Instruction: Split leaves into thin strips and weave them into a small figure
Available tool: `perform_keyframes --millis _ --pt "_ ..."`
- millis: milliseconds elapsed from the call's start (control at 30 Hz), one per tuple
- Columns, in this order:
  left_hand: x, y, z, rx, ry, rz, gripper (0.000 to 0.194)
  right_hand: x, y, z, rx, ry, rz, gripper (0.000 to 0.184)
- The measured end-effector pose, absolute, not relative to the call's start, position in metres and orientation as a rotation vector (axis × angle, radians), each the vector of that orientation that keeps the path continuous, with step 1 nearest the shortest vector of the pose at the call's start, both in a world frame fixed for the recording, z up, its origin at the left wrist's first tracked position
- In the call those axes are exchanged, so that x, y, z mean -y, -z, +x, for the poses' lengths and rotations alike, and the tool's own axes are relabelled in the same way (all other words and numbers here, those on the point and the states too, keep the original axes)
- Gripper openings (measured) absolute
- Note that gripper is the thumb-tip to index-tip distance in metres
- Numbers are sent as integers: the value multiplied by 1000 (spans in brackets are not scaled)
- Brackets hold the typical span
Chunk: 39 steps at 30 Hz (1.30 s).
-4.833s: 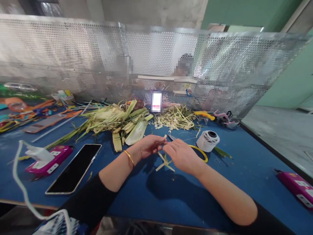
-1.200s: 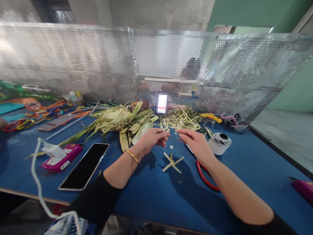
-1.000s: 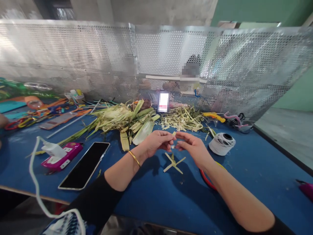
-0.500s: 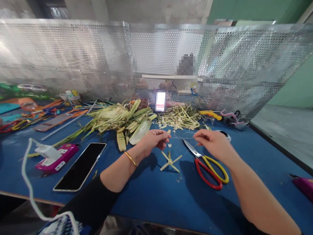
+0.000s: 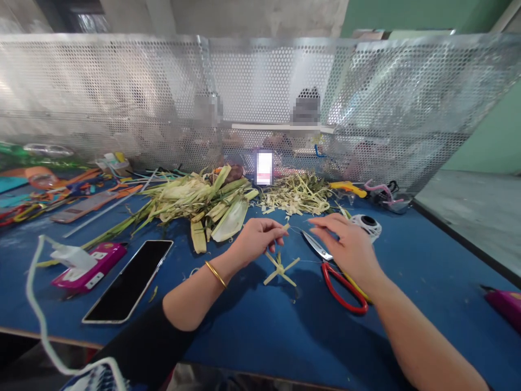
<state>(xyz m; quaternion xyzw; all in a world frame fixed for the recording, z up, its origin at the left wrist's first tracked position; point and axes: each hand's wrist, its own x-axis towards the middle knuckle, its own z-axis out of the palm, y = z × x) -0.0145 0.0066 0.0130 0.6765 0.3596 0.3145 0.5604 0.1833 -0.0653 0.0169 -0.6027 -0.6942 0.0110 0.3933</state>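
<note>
Between the thumb and fingers of my left hand [image 5: 264, 238] is a small pale leaf strip [image 5: 286, 227], its tip showing past them. A thin clear thread [image 5: 296, 230] curves from that strip toward my right hand [image 5: 345, 239], whose fingers are pinched near its far end; the exact grip is hard to see. Below the left hand, a star-shaped piece of pale leaf strips [image 5: 280, 270] hangs or lies just over the blue table. Scissors with red and yellow handles [image 5: 344, 290] lie under the right hand, blades pointing up and left.
A heap of green husks and leaves [image 5: 183, 198] and a pile of shredded scraps [image 5: 299, 195] lie at the back. A phone [image 5: 130, 282] and a purple power strip [image 5: 91, 266] with a white cable are on the left. Behind the table stands a perforated metal screen [image 5: 260, 76].
My right hand has moved left, closer to my left hand, and now covers part of the scissors' yellow handle. The thread between the hands has gone from stretched to slack.
</note>
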Motion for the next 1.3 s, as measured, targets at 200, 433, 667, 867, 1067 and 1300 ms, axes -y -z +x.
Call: perform_keyframes --millis 200,433,667,867,1067,1300 --pt "5 -10 -11 -774 -673 1857 21 59 3 154 1610 -465 -1326 18" --pt "8 -11 -9 -771 -625 1659 14 63 3 152 1583 -309 -1417 18" --pt "7 -11 -10 -790 -714 1735 8 60 5 153 1541 -571 -1422 17" --pt "8 -13 -9 -773 -710 1637 12 59 4 155 1441 -731 -1399 19" --pt "6 -13 -8 -801 -769 1570 27 61 0 152 1315 -774 -1373 20" --pt "10 -13 -8 -802 -777 1803 17 62 -1 151 1402 -701 -1392 19"
